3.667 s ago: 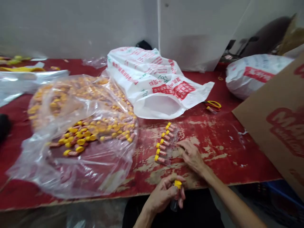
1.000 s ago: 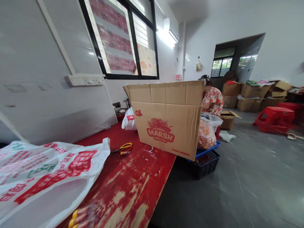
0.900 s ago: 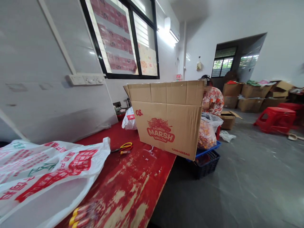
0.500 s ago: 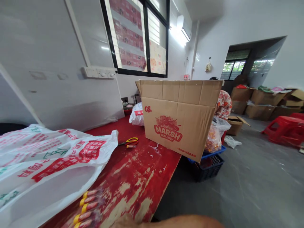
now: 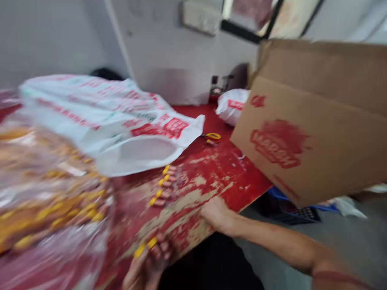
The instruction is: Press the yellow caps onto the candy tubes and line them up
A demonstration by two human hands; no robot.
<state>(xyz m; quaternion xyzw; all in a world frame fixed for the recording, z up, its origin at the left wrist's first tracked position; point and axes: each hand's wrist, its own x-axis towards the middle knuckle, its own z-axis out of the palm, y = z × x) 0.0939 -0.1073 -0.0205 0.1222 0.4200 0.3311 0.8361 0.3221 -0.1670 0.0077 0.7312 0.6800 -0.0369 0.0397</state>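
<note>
The picture is smeared by motion. My left hand [image 5: 145,268] is at the bottom edge, fingers closed round small yellow-capped tubes [image 5: 151,246]. My right hand [image 5: 218,214] rests on the worn red table [image 5: 211,169] near its front edge, the fingers blurred. A row of several yellow-capped tubes [image 5: 163,186] lies on the table just left of my right hand.
A big clear bag of yellow-capped tubes [image 5: 45,193] fills the left. A white printed plastic bag [image 5: 121,121] lies open behind the row. Yellow-handled scissors [image 5: 211,137] lie further back. A brown MARSH carton [image 5: 317,133] stands at the right over a dark basket [image 5: 287,209].
The view has swung from the room back down and left onto the table. Both hands are in view again, the left one with tubes in it.
</note>
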